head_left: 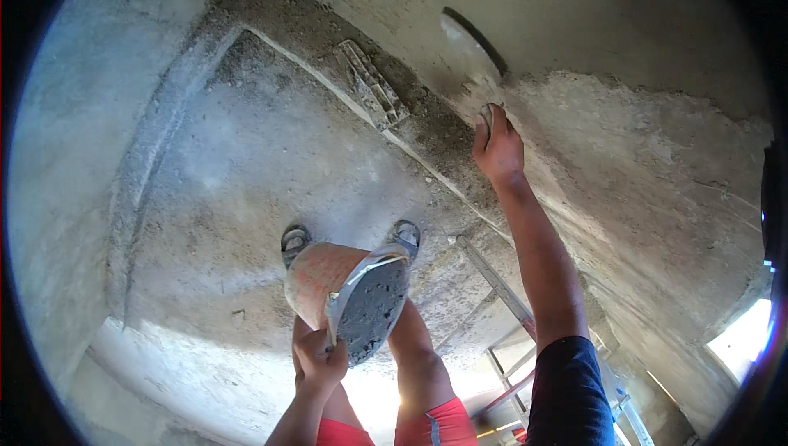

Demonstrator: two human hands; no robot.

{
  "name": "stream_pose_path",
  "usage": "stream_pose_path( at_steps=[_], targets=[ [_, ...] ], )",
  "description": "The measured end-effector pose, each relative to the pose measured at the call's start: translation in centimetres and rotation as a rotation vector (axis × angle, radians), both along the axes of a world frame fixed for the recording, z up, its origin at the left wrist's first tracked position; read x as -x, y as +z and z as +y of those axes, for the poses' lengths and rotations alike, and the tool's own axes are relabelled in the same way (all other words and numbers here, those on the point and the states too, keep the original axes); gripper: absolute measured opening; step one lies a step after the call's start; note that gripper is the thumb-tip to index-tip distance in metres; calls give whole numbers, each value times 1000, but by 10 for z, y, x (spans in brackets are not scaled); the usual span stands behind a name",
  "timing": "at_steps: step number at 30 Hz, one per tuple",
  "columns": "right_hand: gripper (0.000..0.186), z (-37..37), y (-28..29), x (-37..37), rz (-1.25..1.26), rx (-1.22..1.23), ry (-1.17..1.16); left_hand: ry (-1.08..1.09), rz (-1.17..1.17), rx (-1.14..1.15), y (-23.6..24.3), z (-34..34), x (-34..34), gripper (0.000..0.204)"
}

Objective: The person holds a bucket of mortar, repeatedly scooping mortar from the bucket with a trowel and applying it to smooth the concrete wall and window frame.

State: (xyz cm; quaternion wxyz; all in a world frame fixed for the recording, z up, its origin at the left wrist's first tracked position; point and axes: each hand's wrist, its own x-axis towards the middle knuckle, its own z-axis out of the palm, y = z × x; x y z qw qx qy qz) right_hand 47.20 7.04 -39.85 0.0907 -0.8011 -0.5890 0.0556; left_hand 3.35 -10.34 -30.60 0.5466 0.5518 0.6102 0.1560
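Observation:
My left hand (320,357) is closed on the rim of a worn orange-red bucket (324,278), tilted in front of my legs. Wet grey mortar (373,306) fills its mouth. Stretched up and to the right, my right hand (501,149) is closed around the handle of a trowel. The trowel's pale blade (469,42) has a dark edge and lies at the wall surface (558,11), where smooth plaster borders a rougher patch. My fingers partly hide the handle.
A mortar-crusted float (371,85) lies on the dirty strip along the wall's foot. A metal ladder (497,286) stands at the lower right, close to my right arm. My sandalled feet (406,235) are on the dusty concrete floor (246,175). Another wall (74,134) rises at left.

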Motion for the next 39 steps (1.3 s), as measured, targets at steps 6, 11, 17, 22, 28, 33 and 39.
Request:
stream_pose_path(
  at_steps=[6,11,17,22,28,33,39],
  targets=[
    [39,19,-10,-10,-72,378,-115,4,72,-39,-25,-7,22,11],
    [38,10,0,14,-100,431,-55,-4,120,-72,-23,-7,39,8],
    [40,25,17,18,-81,177,-71,-35,117,-74,-22,-15,55,4],
    [42,56,2,25,-212,568,-159,-32,119,-86,-30,-24,62,10],
    [42,39,7,31,-219,573,-59,-32,140,-79,-31,-33,78,21],
    [41,62,25,25,-252,379,-114,-20,124,-69,-31,-29,85,22],
    [44,55,-10,28,-250,698,-150,-26,130,-71,-38,-28,92,23]
  ],
)
